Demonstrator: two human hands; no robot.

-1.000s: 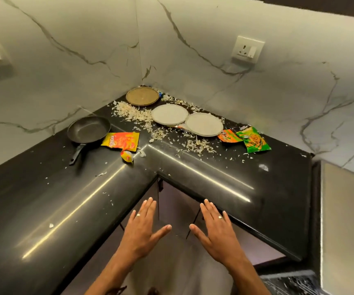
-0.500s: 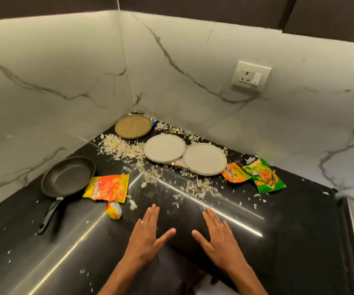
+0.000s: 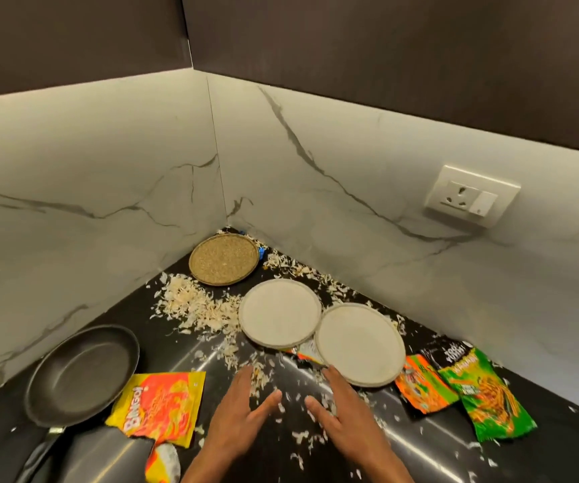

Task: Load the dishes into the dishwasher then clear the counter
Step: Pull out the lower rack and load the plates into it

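Pale, stiff and likely breakable, the two plates (image 3: 359,343) lie touching on the black surface (image 3: 315,458) just beyond flat, empty left hand (image 3: 237,418) and right hand (image 3: 345,411); best gripped by their rims.

Two bare hands and forearms come into view from the bottom edge. The left hand (image 3: 237,411) and the right hand (image 3: 342,409) wear no gloves, and no sleeve, watch or bracelet covers the forearms as far as they show. Both hands are blurred, so whether any finger carries a ring cannot be told. The nails look short and unpainted.
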